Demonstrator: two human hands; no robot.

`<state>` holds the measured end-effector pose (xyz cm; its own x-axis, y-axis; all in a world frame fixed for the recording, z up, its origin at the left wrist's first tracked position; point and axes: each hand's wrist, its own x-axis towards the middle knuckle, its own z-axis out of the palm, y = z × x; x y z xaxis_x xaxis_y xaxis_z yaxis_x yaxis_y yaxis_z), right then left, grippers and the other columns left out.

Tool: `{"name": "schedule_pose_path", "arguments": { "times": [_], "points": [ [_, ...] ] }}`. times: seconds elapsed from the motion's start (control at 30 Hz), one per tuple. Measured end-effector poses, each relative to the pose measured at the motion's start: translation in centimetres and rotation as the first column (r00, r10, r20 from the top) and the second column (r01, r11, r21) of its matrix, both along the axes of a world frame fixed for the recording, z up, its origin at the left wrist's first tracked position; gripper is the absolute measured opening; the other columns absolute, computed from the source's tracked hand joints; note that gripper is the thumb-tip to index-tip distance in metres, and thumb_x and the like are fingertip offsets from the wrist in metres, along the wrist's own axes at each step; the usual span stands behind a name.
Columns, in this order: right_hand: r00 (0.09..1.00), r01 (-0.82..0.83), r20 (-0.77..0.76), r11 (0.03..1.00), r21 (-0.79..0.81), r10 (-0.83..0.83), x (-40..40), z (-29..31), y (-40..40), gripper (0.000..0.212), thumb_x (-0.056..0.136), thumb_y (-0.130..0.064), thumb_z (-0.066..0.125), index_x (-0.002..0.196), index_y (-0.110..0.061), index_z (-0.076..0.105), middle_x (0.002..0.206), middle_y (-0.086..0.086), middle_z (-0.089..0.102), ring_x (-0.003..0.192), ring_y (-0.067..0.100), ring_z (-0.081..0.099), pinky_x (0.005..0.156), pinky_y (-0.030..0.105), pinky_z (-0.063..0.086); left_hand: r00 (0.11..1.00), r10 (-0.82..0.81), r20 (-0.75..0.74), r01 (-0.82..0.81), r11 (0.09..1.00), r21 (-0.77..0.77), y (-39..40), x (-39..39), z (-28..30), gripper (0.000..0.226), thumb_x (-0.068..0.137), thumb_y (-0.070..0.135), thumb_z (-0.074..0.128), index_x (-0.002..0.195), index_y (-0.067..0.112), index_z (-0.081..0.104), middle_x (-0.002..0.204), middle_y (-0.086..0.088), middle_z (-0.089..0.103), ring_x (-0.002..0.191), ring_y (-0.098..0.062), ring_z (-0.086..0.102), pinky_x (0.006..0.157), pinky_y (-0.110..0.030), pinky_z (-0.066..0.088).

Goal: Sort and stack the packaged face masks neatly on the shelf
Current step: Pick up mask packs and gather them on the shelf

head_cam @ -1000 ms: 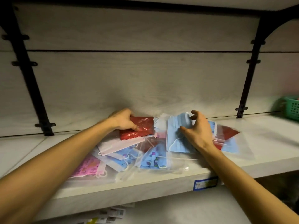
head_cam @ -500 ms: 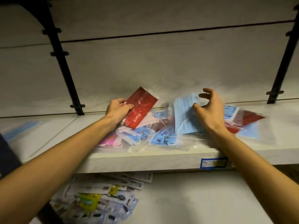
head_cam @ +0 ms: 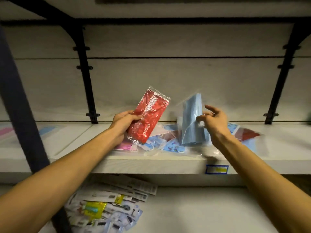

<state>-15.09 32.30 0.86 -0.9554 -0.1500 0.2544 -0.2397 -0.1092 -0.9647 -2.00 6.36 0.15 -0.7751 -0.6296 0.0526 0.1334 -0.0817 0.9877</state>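
Currently left hand [head_cam: 123, 122] grips red mask pack [head_cam: 148, 116]; right hand [head_cam: 214, 121] pinches blue pack [head_cam: 193, 121] loosely. Risk: slick film slips, dropping onto shelf [head_cam: 134, 165] pile.

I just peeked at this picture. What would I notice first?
Probably the shiny red mask packet, held up in the left hand above the shelf. Beside it, the right hand pinches a plain blue mask packet. Below both lies a messy pile of colourful masks on the shelf.
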Motion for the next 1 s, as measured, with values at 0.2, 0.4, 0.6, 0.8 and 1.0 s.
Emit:
{"name": "schedule_pose_path", "arguments": {
  "times": [0.2,0.4,0.6,0.8,1.0],
  "points": [
    [0.994,-0.016,-0.106,0.997,-0.072,0.008,7.4,2.5,-0.7,0.046,0.081,0.017,0.057,0.111,-0.015,0.069,0.093,-0.006,0.07,0.081,0.01,0.065,0.069,0.025,0.055,0.994,-0.065,-0.083,0.057,0.994,-0.093,-1.5,6.3,2.0,0.024,0.078,0.007,0.081,0.099,0.016,0.074,0.096,-0.007,0.079,0.087,-0.021,0.074,0.078,-0.033,0.06],
    [0.988,-0.073,-0.142,0.989,-0.127,0.055,16.6,3.2,-4.2,0.033,0.081,0.018,0.055,0.092,-0.008,0.07,0.094,0.012,0.071,0.085,0.025,0.065,0.089,0.046,0.057,0.99,-0.128,-0.058,0.114,0.974,-0.196,-3.3,16.1,1.9,0.027,0.083,0.013,0.08,0.108,0.016,0.07,0.103,-0.003,0.078,0.1,-0.02,0.073,0.089,-0.034,0.057],
    [0.978,-0.205,-0.077,0.964,-0.168,0.194,25.3,2.3,-9.6,0.03,0.08,0.016,0.053,0.079,-0.011,0.065,0.092,0.016,0.067,0.088,0.03,0.063,0.077,0.038,0.055,0.995,-0.076,-0.067,0.065,0.985,-0.162,-7.3,25.8,-0.5,0.025,0.082,0.011,0.08,0.101,0.007,0.065,0.104,-0.006,0.078,0.1,-0.021,0.074,0.084,-0.034,0.059],
    [0.936,-0.35,-0.077,0.935,-0.064,0.345,32.7,0.4,-17.4,0.021,0.079,0.014,0.055,0.081,-0.005,0.064,0.085,0.014,0.065,0.085,0.031,0.062,0.068,0.035,0.053,0.998,0.052,-0.042,-0.057,0.99,-0.128,-13.5,34.8,-2.3,0.027,0.079,0.01,0.081,0.104,0.011,0.07,0.103,-0.01,0.077,0.096,-0.024,0.074,0.086,-0.036,0.058],
    [0.869,-0.489,-0.064,0.871,0.049,0.491,37.6,-0.4,-26.5,0.02,0.079,0.009,0.061,0.095,-0.003,0.065,0.103,0.014,0.07,0.091,0.026,0.066,0.073,0.038,0.057,0.97,0.228,0.081,-0.216,0.967,-0.132,-20.5,40.6,-3.0,0.023,0.085,0.009,0.07,0.106,0.016,0.074,0.102,-0.008,0.077,0.101,-0.026,0.072,0.095,-0.044,0.056]
  ]
}}
